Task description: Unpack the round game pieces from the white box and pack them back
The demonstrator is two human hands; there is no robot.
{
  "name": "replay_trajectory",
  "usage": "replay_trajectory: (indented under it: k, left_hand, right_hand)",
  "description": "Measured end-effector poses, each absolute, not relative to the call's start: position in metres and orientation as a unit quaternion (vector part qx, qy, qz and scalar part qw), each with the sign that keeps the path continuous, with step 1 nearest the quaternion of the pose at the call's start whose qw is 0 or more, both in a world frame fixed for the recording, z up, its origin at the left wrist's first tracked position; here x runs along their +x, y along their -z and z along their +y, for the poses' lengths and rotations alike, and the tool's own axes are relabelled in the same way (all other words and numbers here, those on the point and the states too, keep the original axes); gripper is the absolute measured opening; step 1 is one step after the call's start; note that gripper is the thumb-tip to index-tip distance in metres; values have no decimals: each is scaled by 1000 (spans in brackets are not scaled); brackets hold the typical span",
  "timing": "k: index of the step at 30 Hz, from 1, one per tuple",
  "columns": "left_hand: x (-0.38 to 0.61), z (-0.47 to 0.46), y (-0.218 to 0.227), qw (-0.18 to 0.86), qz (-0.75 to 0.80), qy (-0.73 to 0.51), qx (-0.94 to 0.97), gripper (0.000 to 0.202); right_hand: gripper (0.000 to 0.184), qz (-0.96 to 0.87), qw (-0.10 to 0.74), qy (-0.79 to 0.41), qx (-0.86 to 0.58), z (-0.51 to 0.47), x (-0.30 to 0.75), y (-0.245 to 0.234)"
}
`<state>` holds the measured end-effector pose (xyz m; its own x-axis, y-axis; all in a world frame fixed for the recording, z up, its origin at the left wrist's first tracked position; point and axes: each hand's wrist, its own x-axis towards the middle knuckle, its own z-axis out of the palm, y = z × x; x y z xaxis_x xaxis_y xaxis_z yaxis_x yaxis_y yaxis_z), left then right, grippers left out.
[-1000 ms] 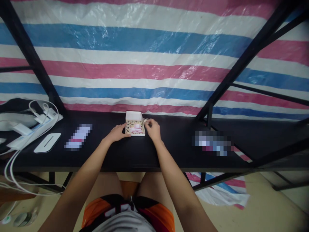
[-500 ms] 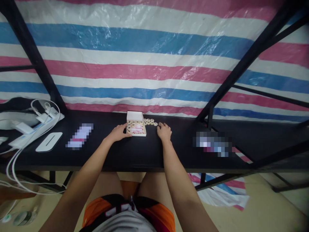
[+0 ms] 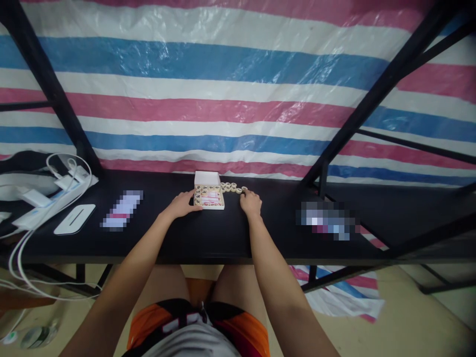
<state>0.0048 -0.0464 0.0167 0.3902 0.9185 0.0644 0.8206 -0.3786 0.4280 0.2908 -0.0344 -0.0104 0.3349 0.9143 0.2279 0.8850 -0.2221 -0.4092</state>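
A small open box (image 3: 208, 197) is lying flat, showing pale round pieces inside. Its white lid (image 3: 207, 178) is sitting just behind the box. Matching discs (image 3: 231, 187) are lining up flat, just right of the box.

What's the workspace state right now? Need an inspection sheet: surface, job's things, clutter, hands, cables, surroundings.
Surface: black tabletop, things spread along it.
Job's things: small open box holding pieces and something pink, white lid behind it; row of round pieces on the table to its right.
Clutter: flat white device at left; blurred item left of the box, another at right, neither identifiable.
Hands: left hand against the box's left side; right hand with fingertips at the row's right end, grip cannot be told.
Cables: white cables at far left, hanging over the table edge.
Surroundings: striped tarp behind, pink, blue and white; black metal frame.
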Motion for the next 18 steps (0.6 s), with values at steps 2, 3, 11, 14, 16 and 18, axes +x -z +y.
replay_trajectory:
  k: [2,3,11,14,16,18]
  left_hand:
    - [5,-47,-17,166,534,-146,816,91]
    - [5,-47,-17,165,535,-144,816,90]
    - [7,-47,-17,168,536,-140,815,92]
    - [6,-46,-16,164,534,-145,817,92]
    - [5,-46,-16,166,535,-145,815,92]
    - [5,-46,-16,170,536,-143,815,92]
  right_hand:
    - [43,-575,244,-40,-780,-33,291,11]
    - [43,-573,247,-47,-780,-31,292,11]
    - [42,-596,241,-62,-763,-19,296,12]
    - [42,-606,233,-60,-758,-16,296,13]
    - [43,-612,228,-58,-755,-14,296,14]
    - [44,-619,223,-53,-751,-14,295,14]
